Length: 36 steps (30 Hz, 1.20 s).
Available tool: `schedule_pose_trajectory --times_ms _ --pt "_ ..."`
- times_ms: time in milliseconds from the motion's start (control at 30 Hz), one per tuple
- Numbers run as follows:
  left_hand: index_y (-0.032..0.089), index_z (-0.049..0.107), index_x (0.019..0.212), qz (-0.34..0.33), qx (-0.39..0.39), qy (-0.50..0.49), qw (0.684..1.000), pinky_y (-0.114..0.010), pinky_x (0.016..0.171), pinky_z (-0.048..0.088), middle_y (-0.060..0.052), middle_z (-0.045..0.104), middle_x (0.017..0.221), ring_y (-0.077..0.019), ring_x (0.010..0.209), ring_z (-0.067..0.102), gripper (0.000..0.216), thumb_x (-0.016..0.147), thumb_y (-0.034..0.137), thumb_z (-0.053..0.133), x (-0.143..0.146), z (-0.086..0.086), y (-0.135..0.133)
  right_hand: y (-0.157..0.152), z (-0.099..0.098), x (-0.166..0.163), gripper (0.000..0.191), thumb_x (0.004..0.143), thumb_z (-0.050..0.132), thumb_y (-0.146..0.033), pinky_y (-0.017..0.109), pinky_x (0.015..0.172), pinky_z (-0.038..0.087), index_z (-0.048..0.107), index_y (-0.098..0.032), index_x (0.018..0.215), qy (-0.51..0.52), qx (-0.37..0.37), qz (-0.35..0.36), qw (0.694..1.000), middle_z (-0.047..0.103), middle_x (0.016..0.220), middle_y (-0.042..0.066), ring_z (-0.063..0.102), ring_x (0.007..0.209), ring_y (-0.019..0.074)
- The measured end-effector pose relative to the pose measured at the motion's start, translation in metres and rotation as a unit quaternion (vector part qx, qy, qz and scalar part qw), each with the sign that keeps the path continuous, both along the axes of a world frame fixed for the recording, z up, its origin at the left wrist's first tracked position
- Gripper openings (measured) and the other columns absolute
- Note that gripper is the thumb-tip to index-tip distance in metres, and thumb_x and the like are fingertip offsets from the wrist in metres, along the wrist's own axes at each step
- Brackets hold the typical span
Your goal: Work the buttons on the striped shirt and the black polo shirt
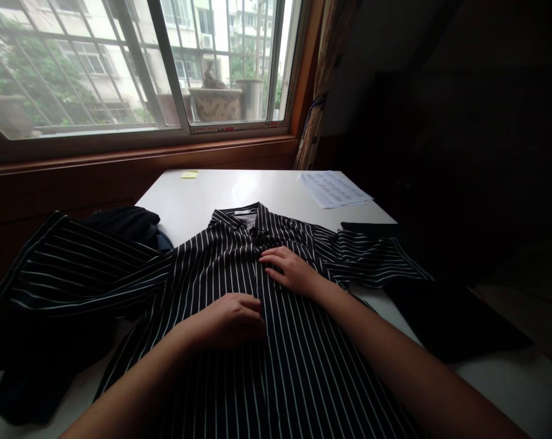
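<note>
A black shirt point(294, 341) with thin white stripes lies spread front side up, its collar towards the window and its sleeves out to both sides. My right hand point(291, 271) rests on the upper chest just below the collar, fingers stretched out over the fabric beside the front placket. Lower down, my left hand point(236, 320) is at the placket with its fingers curled inward. Its fingertips are turned down and hidden, so whether they pinch the cloth does not show.
The shirt lies on a white table point(197, 192). Printed papers point(333, 188) lie at its far right, a yellow sticky note point(189, 174) at the far left. Dark clothing point(124, 222) is bunched under the left sleeve; dark cloth point(454, 317) lies at right. Beyond stands a barred window point(184, 131).
</note>
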State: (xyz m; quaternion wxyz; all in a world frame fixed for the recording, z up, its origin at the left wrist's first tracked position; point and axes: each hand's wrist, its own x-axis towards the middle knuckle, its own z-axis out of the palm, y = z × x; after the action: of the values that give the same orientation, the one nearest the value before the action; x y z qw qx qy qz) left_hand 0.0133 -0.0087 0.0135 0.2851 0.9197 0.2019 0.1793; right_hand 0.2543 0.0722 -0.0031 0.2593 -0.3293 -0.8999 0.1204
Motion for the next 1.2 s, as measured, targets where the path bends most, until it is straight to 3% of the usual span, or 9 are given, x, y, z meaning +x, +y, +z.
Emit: schedule_pose_trajectory --times_ms 167,300,400,500,700,867,1200 --pt "0.021 0.073 0.091 -0.006 -0.001 -0.005 1.0 -0.024 0.072 0.048 -0.002 0.065 0.088 -0.0121 0.078 0.061 0.013 0.095 0.023 0.061 -0.001 0.0 0.001 -0.012 0.021 0.013 0.03 0.093 0.057 -0.016 0.044 0.104 0.047 0.063 -0.024 0.121 -0.011 -0.014 0.042 0.999 0.064 0.127 0.007 0.056 0.119 0.0213" --pt "0.021 0.073 0.092 -0.007 -0.011 -0.005 1.0 -0.025 0.074 0.049 -0.002 0.064 0.09 -0.0123 0.08 0.061 0.012 0.095 0.023 0.062 -0.002 0.002 0.001 -0.045 0.035 0.009 0.014 0.093 0.06 -0.019 0.038 0.091 0.051 0.07 -0.023 0.101 0.023 -0.04 -0.009 0.999 0.068 0.098 0.005 0.062 0.097 0.0198" --pt "0.02 0.073 0.092 -0.005 -0.019 0.0 1.0 -0.025 0.076 0.05 -0.003 0.064 0.094 -0.0125 0.083 0.061 0.01 0.093 0.019 0.063 -0.001 0.001 0.001 -0.074 0.031 -0.001 0.008 0.091 0.063 -0.021 0.032 0.079 0.052 0.071 -0.023 0.093 0.01 -0.107 0.006 0.994 0.067 0.086 0.002 0.061 0.086 0.0175" --pt "0.018 0.072 0.091 -0.005 -0.017 0.002 1.0 -0.024 0.074 0.049 -0.003 0.063 0.092 -0.0129 0.081 0.061 0.01 0.093 0.017 0.063 -0.001 0.0 0.002 -0.095 0.02 -0.006 0.008 0.089 0.064 -0.019 0.031 0.078 0.05 0.07 -0.022 0.094 0.007 -0.134 0.034 0.99 0.066 0.088 0.002 0.06 0.086 0.017" --pt "0.019 0.073 0.09 -0.014 -0.032 -0.009 0.999 -0.024 0.073 0.047 -0.003 0.063 0.089 -0.0126 0.08 0.06 0.012 0.093 0.016 0.062 -0.003 -0.001 0.003 -0.1 0.008 0.001 0.011 0.088 0.065 -0.017 0.032 0.077 0.047 0.071 -0.02 0.097 0.017 -0.107 0.099 0.989 0.065 0.091 0.004 0.055 0.086 0.0175" --pt "0.019 0.073 0.089 -0.013 -0.053 -0.012 0.998 -0.023 0.073 0.046 -0.002 0.063 0.087 -0.0119 0.078 0.059 0.012 0.092 0.013 0.063 -0.003 0.001 0.005 -0.096 0.005 0.007 0.017 0.093 0.06 -0.021 0.035 0.08 0.044 0.071 -0.023 0.106 -0.001 -0.042 0.147 0.988 0.063 0.094 0.005 0.053 0.082 0.0162" --pt "0.019 0.071 0.085 -0.01 -0.05 0.012 0.999 -0.026 0.074 0.044 -0.003 0.063 0.086 -0.0133 0.078 0.056 0.016 0.095 0.016 0.058 0.001 0.001 0.008 -0.099 0.009 0.01 0.021 0.095 0.056 -0.022 0.033 0.077 0.043 0.067 -0.026 0.112 -0.069 0.022 0.152 0.986 0.063 0.098 0.004 0.05 0.083 0.0173"
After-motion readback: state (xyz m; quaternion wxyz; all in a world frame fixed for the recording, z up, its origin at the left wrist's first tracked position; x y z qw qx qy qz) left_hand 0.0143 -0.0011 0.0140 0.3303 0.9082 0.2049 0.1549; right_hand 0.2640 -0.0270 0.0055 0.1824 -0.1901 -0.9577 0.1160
